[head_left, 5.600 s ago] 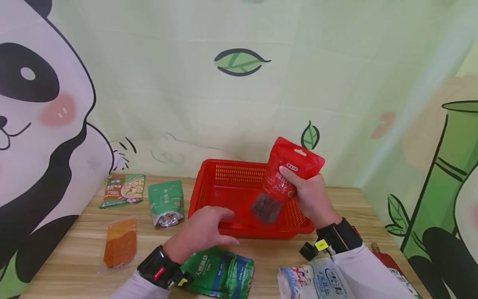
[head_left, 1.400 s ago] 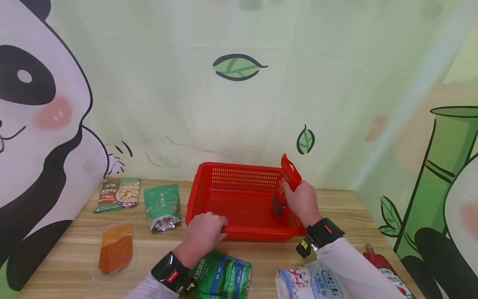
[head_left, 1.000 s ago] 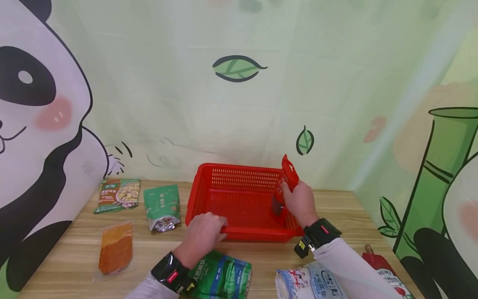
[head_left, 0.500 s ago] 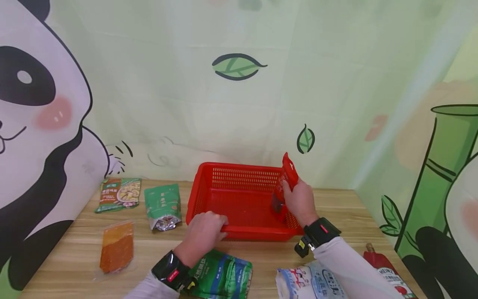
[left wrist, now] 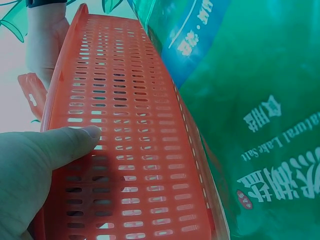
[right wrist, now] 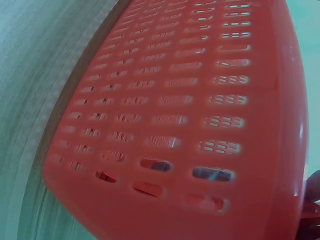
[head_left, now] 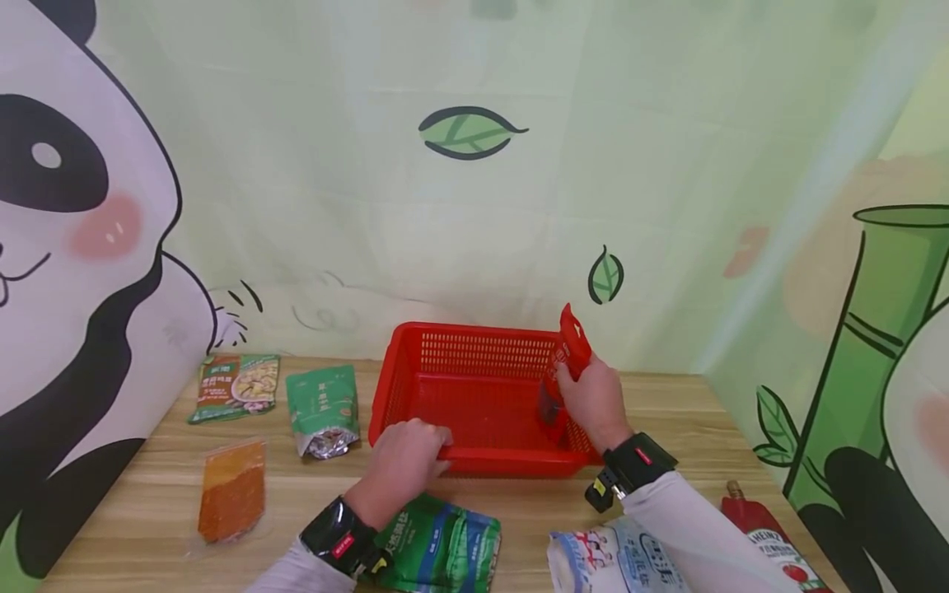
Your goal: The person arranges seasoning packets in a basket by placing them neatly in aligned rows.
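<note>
- Wood-grain desk [head_left: 525, 519], backed by pale-green printed backdrop [head_left: 334, 173].
- Red slotted plastic basket [head_left: 504, 463], near rim gripped by fingers of left hand [head_left: 404, 459].
- Glossy red pouch [head_left: 553, 383], held inside basket's right end by fingers of right hand [head_left: 596, 403].

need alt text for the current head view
A person's right hand holds a red pouch in the right end of a red basket while the left hand grips its front rim. Other packets lie to its left and in front on a wooden table; behind, a panda backdrop.
</note>
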Tool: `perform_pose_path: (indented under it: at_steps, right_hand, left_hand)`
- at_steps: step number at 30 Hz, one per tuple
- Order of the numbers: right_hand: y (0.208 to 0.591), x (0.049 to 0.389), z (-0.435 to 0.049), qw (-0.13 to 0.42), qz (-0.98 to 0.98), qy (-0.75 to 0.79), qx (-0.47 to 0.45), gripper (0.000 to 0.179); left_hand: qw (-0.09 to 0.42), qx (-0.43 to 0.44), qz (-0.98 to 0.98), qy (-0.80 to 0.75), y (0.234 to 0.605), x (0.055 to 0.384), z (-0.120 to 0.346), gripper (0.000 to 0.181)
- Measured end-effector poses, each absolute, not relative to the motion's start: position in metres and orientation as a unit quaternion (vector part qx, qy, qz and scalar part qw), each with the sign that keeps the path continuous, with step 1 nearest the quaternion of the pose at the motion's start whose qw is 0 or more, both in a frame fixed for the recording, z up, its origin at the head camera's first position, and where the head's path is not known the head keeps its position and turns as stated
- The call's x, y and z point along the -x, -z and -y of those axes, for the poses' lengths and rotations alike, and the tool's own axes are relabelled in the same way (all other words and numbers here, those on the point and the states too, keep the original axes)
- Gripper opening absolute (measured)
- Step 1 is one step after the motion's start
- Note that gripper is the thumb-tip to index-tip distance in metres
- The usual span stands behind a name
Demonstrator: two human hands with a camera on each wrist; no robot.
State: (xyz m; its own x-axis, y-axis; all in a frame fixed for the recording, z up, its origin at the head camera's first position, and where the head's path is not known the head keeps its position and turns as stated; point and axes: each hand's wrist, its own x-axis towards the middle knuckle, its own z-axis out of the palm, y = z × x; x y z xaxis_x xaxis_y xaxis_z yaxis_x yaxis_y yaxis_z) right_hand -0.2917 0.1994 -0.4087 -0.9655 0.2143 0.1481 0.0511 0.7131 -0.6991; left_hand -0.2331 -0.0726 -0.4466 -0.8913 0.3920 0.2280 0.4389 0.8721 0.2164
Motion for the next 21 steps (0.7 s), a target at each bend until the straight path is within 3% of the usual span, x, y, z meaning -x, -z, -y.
perform_pose_path:
  at_steps: [21]
  right_hand:
    - [0.4086,0.2892,-0.198,0.103,0.916,-0.382,0.066,0.043]
  left_hand:
    - [0.096,0.225,0.961,0.128,0.4478,0.2329,0.0739,0.027]
